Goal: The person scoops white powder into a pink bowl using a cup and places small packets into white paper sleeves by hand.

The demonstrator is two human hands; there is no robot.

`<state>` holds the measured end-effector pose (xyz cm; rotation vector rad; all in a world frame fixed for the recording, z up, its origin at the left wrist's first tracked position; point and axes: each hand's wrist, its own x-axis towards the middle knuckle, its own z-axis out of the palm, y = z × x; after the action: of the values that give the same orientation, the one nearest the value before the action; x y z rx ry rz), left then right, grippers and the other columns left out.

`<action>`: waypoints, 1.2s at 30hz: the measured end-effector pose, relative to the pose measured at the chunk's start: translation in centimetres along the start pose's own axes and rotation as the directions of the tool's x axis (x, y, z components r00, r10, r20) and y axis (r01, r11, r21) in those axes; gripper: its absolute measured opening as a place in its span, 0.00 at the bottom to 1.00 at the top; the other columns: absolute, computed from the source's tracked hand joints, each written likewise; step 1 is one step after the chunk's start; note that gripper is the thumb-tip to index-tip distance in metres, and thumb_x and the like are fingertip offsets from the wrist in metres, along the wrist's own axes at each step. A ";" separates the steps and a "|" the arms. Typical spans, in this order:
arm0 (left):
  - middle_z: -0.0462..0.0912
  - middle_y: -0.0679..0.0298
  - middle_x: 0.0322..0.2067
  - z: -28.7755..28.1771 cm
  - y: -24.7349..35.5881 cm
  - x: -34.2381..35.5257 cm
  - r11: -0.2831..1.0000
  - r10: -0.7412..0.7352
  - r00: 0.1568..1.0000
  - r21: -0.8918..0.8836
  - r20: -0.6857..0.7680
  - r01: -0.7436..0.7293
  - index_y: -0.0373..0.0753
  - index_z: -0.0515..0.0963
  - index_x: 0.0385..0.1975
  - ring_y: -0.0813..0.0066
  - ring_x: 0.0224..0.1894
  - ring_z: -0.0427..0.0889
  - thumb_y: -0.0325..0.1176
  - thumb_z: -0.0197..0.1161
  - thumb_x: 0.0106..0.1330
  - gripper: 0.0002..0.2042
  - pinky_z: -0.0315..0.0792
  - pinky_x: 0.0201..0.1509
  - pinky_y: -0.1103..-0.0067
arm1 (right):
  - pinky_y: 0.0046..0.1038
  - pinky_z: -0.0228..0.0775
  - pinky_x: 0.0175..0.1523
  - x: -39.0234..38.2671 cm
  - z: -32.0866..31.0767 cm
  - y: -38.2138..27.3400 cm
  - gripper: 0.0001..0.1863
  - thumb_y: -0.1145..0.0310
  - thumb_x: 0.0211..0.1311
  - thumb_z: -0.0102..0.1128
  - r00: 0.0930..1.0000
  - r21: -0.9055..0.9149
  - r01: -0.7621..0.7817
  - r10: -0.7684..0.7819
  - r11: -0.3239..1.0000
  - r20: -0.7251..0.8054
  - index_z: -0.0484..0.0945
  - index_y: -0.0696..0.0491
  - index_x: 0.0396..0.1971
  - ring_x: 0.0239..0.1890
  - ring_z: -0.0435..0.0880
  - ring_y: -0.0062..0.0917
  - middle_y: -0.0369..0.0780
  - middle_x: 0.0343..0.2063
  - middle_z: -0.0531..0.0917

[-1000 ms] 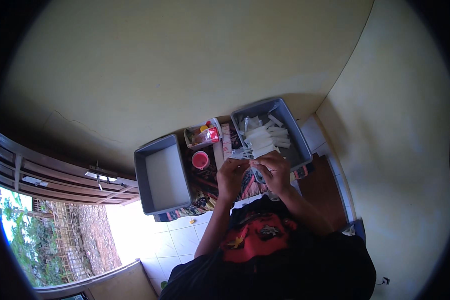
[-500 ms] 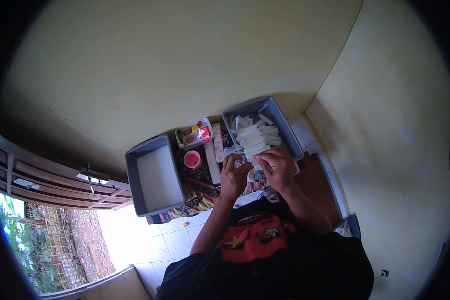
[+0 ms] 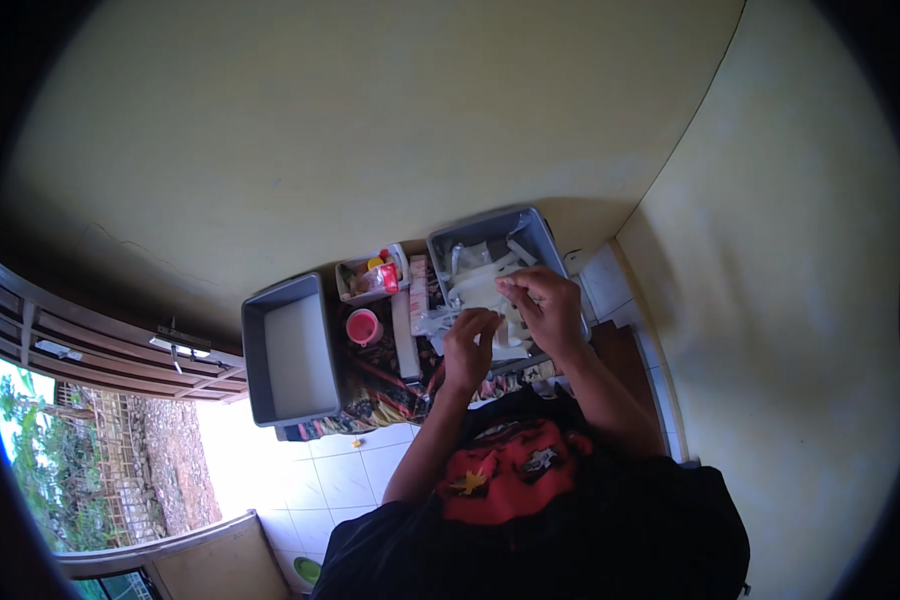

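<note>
Both my hands are raised over the near part of a grey bin [image 3: 576, 300] that holds several long white packets [image 3: 480, 286] and clear plastic bags [image 3: 467, 258]. My left hand [image 3: 470, 345] is closed, thumb and fingertips pinched together at the bin's near left side. Higher and to the right, my right hand [image 3: 548, 305] is pinched too, its fingertips pointing left. A gap separates the two hands. A pale strip shows beside the left fingertips, but whether it is held or lies in the bin behind I cannot tell.
On the left stands a second grey bin [image 3: 253, 362] with a white inside. Between the bins are a pink cup [image 3: 363, 327], a white box [image 3: 402, 256] of small packages, and a long pale strip-shaped box [image 3: 405, 335] on patterned cloth [image 3: 370, 378]. Walls rise behind and right.
My right hand has moved up and away from the left one, widening the gap between them. The bins and table sit slightly further left in the view.
</note>
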<state>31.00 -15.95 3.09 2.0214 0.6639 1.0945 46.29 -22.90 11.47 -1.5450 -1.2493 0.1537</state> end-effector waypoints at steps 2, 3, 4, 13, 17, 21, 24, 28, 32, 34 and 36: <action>0.87 0.53 0.38 1.7 -0.3 0.6 0.989 -0.146 0.989 -0.004 -0.024 0.146 0.32 0.86 0.39 0.56 0.40 0.90 0.24 0.70 0.68 0.04 0.82 0.44 0.68 | 0.34 0.80 0.50 0.9 -1.1 0.8 0.18 0.65 0.65 0.75 0.995 0.093 -0.066 0.058 0.993 0.087 0.87 0.55 0.52 0.45 0.90 0.33 0.46 0.45 0.90; 0.87 0.53 0.38 2.6 -0.4 0.7 0.960 -0.281 0.958 -0.015 -0.049 0.281 0.32 0.86 0.39 0.58 0.40 0.90 0.24 0.69 0.69 0.03 0.82 0.43 0.69 | 0.34 0.80 0.50 0.5 -1.6 2.0 0.18 0.65 0.65 0.75 0.994 0.097 -0.073 0.064 0.993 0.090 0.87 0.55 0.52 0.45 0.90 0.33 0.46 0.45 0.90; 0.88 0.55 0.38 3.6 -0.9 0.8 0.931 -0.340 0.938 -0.160 -0.060 0.327 0.29 0.84 0.42 0.65 0.40 0.90 0.27 0.67 0.74 0.07 0.85 0.43 0.72 | 0.34 0.80 0.53 0.0 -2.0 3.8 0.24 0.65 0.64 0.76 0.991 0.098 -0.055 0.043 0.994 0.125 0.83 0.54 0.58 0.48 0.90 0.34 0.47 0.49 0.89; 0.84 0.54 0.46 10.7 -6.1 0.5 0.579 -0.676 0.737 -0.617 0.003 0.533 0.25 0.80 0.47 0.66 0.48 0.87 0.31 0.61 0.80 0.12 0.89 0.55 0.68 | 0.37 0.81 0.54 -4.5 -4.1 17.2 0.25 0.67 0.60 0.77 0.910 -0.035 -0.115 0.120 0.993 0.397 0.84 0.53 0.58 0.50 0.90 0.43 0.48 0.48 0.90; 0.85 0.55 0.47 11.8 -8.1 -0.5 0.711 -0.614 0.788 -0.467 -0.048 0.525 0.23 0.81 0.47 0.64 0.48 0.89 0.25 0.60 0.77 0.10 0.88 0.56 0.69 | 0.38 0.81 0.51 -4.4 -3.5 19.6 0.21 0.69 0.61 0.75 0.916 -0.055 -0.104 0.117 0.993 0.385 0.86 0.51 0.55 0.46 0.90 0.45 0.48 0.44 0.90; 0.88 0.55 0.42 10.9 -9.8 -1.7 0.806 -0.583 0.799 -0.227 -0.149 0.546 0.26 0.83 0.45 0.65 0.44 0.91 0.22 0.62 0.73 0.08 0.87 0.48 0.74 | 0.41 0.81 0.53 -3.8 -1.4 20.9 0.18 0.69 0.62 0.73 0.867 -0.050 -0.080 0.094 0.996 0.488 0.86 0.52 0.52 0.47 0.89 0.47 0.48 0.45 0.90; 0.89 0.53 0.41 9.6 -10.8 -1.4 0.898 -0.425 0.880 0.021 -0.213 0.439 0.30 0.84 0.45 0.61 0.41 0.91 0.23 0.65 0.70 0.08 0.85 0.46 0.72 | 0.43 0.80 0.55 -3.4 1.1 22.0 0.17 0.69 0.62 0.71 0.865 -0.051 -0.032 0.054 0.998 0.500 0.86 0.52 0.51 0.49 0.88 0.47 0.47 0.46 0.90; 0.88 0.48 0.46 8.3 -11.4 -0.7 0.893 -0.331 0.920 0.245 -0.212 0.378 0.34 0.84 0.49 0.49 0.45 0.88 0.23 0.67 0.67 0.12 0.82 0.53 0.66 | 0.42 0.78 0.58 -1.9 4.0 22.1 0.16 0.69 0.61 0.71 0.877 -0.104 0.027 0.026 0.994 0.479 0.87 0.50 0.50 0.50 0.87 0.44 0.44 0.45 0.91; 0.85 0.48 0.55 8.1 -12.1 -0.3 0.811 -0.169 0.980 0.551 -0.101 0.197 0.34 0.82 0.54 0.45 0.58 0.82 0.24 0.68 0.63 0.18 0.74 0.66 0.60 | 0.41 0.78 0.58 -0.7 6.2 22.9 0.17 0.70 0.60 0.72 0.861 -0.087 0.050 0.001 0.995 0.509 0.88 0.49 0.50 0.51 0.85 0.42 0.43 0.46 0.89; 0.84 0.48 0.57 8.7 -12.3 -0.4 0.815 -0.202 0.977 0.540 -0.075 0.210 0.34 0.82 0.54 0.45 0.60 0.80 0.25 0.69 0.63 0.19 0.71 0.69 0.59 | 0.41 0.77 0.58 -0.5 7.2 23.5 0.18 0.69 0.60 0.73 0.880 -0.092 0.115 -0.059 0.989 0.471 0.88 0.49 0.51 0.53 0.83 0.41 0.42 0.48 0.86; 0.81 0.47 0.61 8.7 -13.2 -1.3 0.805 -0.249 0.967 0.543 -0.052 0.237 0.35 0.81 0.57 0.44 0.65 0.77 0.29 0.71 0.62 0.22 0.68 0.72 0.57 | 0.40 0.78 0.57 -0.3 8.2 22.9 0.19 0.69 0.59 0.74 0.867 -0.099 0.115 -0.051 0.988 0.496 0.88 0.48 0.52 0.52 0.83 0.41 0.42 0.48 0.85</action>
<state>36.57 -12.08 -11.25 2.3230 1.3082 0.7786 54.83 -14.63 -9.72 -1.6109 -1.7540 0.4446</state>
